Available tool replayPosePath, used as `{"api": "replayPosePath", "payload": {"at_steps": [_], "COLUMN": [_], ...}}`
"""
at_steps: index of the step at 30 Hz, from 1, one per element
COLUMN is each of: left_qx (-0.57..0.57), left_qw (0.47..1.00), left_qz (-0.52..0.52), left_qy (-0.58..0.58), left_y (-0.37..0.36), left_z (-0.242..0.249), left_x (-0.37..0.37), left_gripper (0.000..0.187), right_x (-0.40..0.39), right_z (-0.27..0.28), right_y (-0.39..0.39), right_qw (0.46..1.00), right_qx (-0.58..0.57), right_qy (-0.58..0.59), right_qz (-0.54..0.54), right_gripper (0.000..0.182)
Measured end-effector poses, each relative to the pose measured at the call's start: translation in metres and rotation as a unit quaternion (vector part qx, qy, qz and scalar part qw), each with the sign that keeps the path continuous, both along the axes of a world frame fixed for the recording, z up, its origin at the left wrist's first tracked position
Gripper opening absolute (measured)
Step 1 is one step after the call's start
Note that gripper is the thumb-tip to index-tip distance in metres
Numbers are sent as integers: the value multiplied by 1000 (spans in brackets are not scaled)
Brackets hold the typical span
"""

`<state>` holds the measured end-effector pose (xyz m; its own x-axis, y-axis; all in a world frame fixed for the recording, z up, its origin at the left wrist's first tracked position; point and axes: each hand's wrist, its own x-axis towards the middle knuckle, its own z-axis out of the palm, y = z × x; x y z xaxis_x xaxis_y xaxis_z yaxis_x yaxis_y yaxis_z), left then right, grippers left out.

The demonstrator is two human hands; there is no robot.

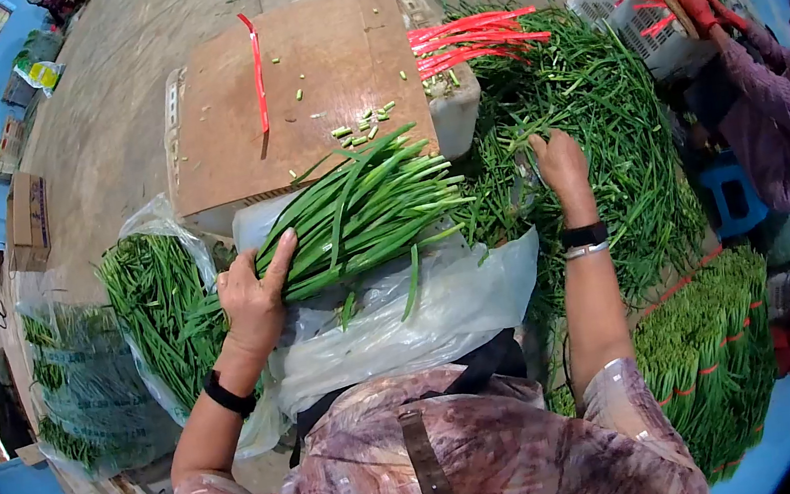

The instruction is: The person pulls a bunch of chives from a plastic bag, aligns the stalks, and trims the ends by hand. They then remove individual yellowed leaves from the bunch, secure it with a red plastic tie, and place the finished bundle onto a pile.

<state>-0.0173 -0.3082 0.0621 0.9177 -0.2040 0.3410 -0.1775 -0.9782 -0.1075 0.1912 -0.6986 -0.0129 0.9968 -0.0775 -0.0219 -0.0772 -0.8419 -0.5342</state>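
Note:
My left hand (258,289) is closed around a thick bunch of garlic chives (351,218), thumb on top, the pale cut ends pointing right. The bunch lies partly over the brown board (292,90) and partly over clear plastic sheeting (396,323) on my lap. Over at the right, my right hand (562,166) hangs above a big heap of loose green leaves (585,89), its fingers curled together. A bit of green and a greyish shape show by those fingertips; what they hold I cannot tell. A few loose chive leaves (410,283) rest on the plastic.
Red ties (467,40) stick out past the board's right edge; one red strip (257,74) and several cut stem pieces (361,132) lie on it. Bagged chives (160,300) stand left, tied bundles (707,345) lower right. A red-gloved co-worker (770,113) works beside a white crate (630,17).

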Motion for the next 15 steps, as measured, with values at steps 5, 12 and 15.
{"api": "replayPosePath", "payload": {"at_steps": [5, 12, 15], "left_qx": [0, -4, -10], "left_qw": [999, 999, 998], "left_qz": [-12, -10, -16], "left_qy": [-42, -48, -67], "left_y": [2, 6, 6], "left_z": [-11, -11, -12], "left_x": [2, -3, -4], "left_gripper": [62, 61, 59], "right_x": [-17, -38, -56], "right_z": [20, 7, 23], "right_y": [31, 101, 103], "right_qw": [946, 833, 831], "right_qx": [229, 469, 494], "right_qy": [108, 207, 181], "right_qz": [201, 209, 178], "right_gripper": [33, 21, 18]}}
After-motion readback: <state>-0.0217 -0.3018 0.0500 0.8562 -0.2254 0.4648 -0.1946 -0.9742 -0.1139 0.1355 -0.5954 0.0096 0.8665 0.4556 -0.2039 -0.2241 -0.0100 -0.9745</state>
